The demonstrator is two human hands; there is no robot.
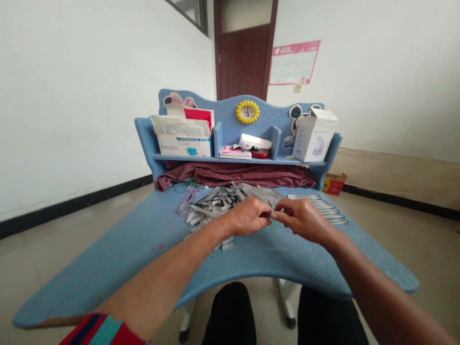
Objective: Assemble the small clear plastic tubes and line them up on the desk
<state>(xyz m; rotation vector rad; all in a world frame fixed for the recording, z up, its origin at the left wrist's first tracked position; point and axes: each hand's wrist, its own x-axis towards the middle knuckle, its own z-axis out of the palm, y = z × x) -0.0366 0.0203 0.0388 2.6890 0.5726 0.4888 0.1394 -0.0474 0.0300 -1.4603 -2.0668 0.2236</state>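
Note:
Over the middle of the blue desk (143, 239), my left hand (251, 215) and my right hand (302, 218) meet fingertip to fingertip. Both are closed in a pinch; whatever lies between the fingers is too small and too covered to name. Behind and to the left of my left hand spreads a loose pile of thin grey and clear strips (204, 211), some with dark parts. A neat row of slim, dark-edged strips (330, 211) lies side by side just beyond my right hand.
A folded checked cloth (230, 175) runs along the back under the shelf (230, 160). On the shelf stand a mask box (183, 146), a red tin (260, 154) and a white carton (314, 136). A yellow flower-shaped clock (247, 112) is on the backboard.

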